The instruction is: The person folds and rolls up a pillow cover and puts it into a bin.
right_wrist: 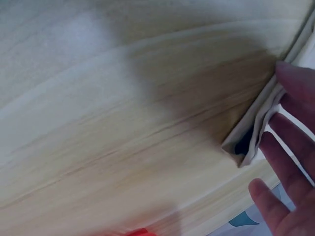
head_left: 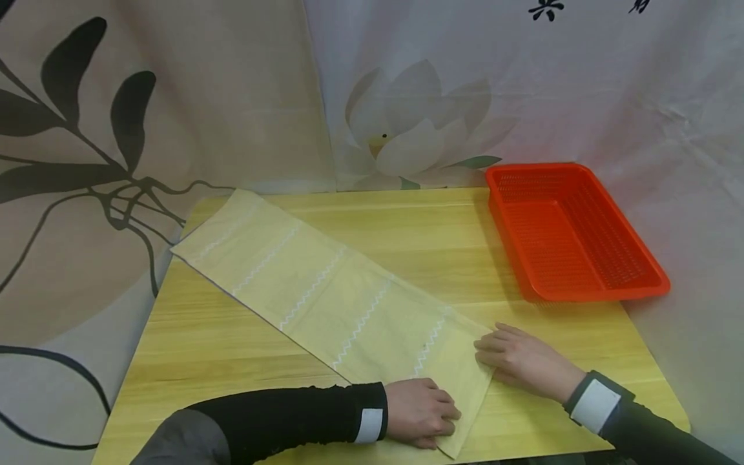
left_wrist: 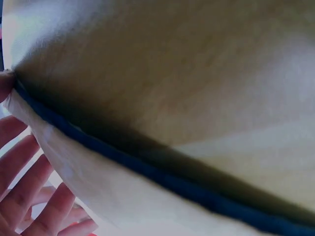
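The folded cloth [head_left: 325,290] lies slantwise across the wood-grained bench [head_left: 227,349], its near end just under both hands. It should prove light and soft, limp once lifted, and hard to break; the stacked layers could slide over one another, so a hold at both corners of the short end, taking every layer together, seems best.

It is pale yellow, lightly creased, with rows of white zigzag stitching [head_left: 363,321] running across the strip. The left wrist view shows a dark blue edge [left_wrist: 162,179], and the right one a gap between layers at the corner.

At the near corner, the left hand [head_left: 421,413] appears to pinch the edge under its thumb, its other fingers bent and parted. The right hand [head_left: 526,361] seems to pinch the opposite corner between thumb and slightly spread fingers.

Farther out, a red plastic basket [head_left: 564,226] sits at the bench's far right, before a printed fabric backdrop [head_left: 697,194].
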`<state>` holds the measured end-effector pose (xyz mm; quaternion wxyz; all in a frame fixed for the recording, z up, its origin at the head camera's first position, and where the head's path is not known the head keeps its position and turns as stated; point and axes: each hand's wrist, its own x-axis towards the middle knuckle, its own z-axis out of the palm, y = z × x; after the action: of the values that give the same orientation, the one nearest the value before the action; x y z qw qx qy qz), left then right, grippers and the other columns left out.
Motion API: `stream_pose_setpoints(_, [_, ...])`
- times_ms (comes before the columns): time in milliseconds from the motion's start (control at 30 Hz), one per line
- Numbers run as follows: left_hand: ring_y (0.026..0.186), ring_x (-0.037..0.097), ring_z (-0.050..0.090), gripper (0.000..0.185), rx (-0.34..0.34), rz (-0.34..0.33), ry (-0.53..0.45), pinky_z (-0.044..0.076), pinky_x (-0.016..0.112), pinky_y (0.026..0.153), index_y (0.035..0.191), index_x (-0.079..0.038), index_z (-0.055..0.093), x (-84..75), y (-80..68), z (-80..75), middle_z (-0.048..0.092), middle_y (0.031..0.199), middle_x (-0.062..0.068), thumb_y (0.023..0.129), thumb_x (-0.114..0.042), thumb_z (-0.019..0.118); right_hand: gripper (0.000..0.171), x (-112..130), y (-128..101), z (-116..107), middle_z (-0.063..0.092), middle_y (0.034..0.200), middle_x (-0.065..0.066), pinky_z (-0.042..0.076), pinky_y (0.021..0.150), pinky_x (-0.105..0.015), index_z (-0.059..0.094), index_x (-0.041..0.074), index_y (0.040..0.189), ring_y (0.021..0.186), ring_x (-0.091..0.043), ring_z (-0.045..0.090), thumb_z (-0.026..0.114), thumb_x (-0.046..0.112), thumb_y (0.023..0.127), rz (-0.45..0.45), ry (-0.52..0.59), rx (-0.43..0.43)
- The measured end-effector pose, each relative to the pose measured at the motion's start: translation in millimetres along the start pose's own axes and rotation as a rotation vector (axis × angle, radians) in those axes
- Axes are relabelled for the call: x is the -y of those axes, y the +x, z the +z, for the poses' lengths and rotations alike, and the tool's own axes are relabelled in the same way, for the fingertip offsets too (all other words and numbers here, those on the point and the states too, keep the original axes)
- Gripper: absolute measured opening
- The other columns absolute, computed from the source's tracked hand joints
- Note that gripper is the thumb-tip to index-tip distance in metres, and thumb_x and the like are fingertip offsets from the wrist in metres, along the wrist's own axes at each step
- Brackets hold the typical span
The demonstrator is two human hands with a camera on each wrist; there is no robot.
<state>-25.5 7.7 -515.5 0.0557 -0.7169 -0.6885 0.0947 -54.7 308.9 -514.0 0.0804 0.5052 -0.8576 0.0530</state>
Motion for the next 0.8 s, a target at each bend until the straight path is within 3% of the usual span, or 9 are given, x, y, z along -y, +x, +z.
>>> stream_pose_setpoints(167, [0.122,0.0,0.062,0.017,-0.051,-0.008,0.027,0.051,0.017,0.095,0.104,-0.039,0.077,-2.9,0.4,3.0,0.069,0.125,-0.021,0.104,-0.046,0.062,0.043,0,-1,4,0.078,0.116,-0.004,0.056,0.1,-0.057,0.08,0.011,0.109,0.108,-0.026,0.073,0.096,0.01,0.069,-0.001,-0.013,-0.006])
stream_pose_setpoints(333, [0.099,-0.003,0.063,0.025,-0.108,-0.01,0.013,0.053,0.015,0.082,0.088,-0.035,0.072,-4.2,1.9,6.4,0.068,0.106,-0.021,0.108,-0.032,0.058,0.041,1,0,4,0.079,0.114,-0.003,0.058,0.1,-0.056,0.081,0.01,0.109,0.107,-0.025,0.074,0.097,0.011,0.071,0.014,-0.013,-0.013])
stream_pose_setpoints(533, [0.079,-0.006,0.058,0.024,-0.17,-0.027,-0.003,0.051,0.013,0.069,0.084,-0.032,0.071,-2.8,2.6,11.1,0.066,0.093,-0.021,0.105,-0.024,0.063,0.037,1,1,3,0.079,0.114,-0.003,0.058,0.1,-0.054,0.08,0.011,0.105,0.107,-0.024,0.074,0.096,0.014,0.072,0.021,-0.026,-0.006])
stream_pose_setpoints(667, [0.074,-0.008,0.059,0.017,-0.203,-0.061,-0.097,0.05,0.011,0.067,0.085,-0.027,0.069,1.2,0.3,12.0,0.065,0.088,-0.018,0.101,-0.022,0.067,0.039,0,0,4,0.078,0.114,-0.003,0.058,0.1,-0.055,0.079,0.012,0.105,0.107,-0.024,0.073,0.097,0.013,0.07,0.017,-0.027,-0.017])
stream_pose_setpoints(800, [0.078,-0.007,0.064,0.008,-0.217,-0.164,-0.281,0.049,0.008,0.07,0.094,-0.023,0.071,7.1,-6.8,7.4,0.072,0.097,-0.015,0.102,-0.021,0.069,0.043,-1,-2,6,0.078,0.115,-0.002,0.057,0.1,-0.055,0.079,0.011,0.107,0.108,-0.024,0.073,0.097,0.012,0.068,0.02,-0.013,-0.034])
